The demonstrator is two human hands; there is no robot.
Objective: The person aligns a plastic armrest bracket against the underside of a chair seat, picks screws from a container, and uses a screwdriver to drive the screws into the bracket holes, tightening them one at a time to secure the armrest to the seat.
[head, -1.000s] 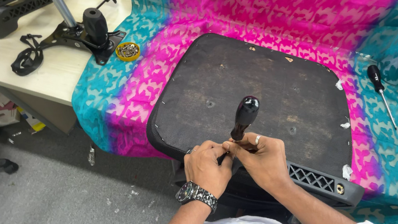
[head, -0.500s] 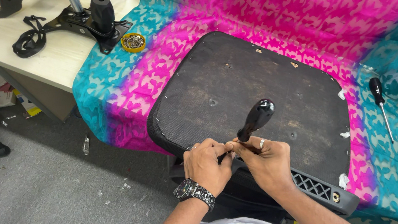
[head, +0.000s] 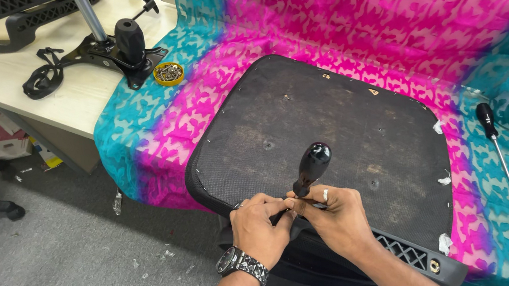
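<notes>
The scene is bright and evenly lit from overhead, so shadows are soft and short, the clearest being the dark band under the desk (head: 38, 118) at the left and a faint one beneath the two hands. A small white glint sits on the glossy black tool handle (head: 312, 163), and the pink and teal cloth (head: 382, 24) looks strongly saturated. Focus is sharp at the centre, with slight wide-angle stretching and softening toward the corners.

Floor (head: 57, 277): grey carpet, littered with scraps.
Desk (head: 17, 104): pale wood, along the left edge.
Light: even, bright.
</notes>
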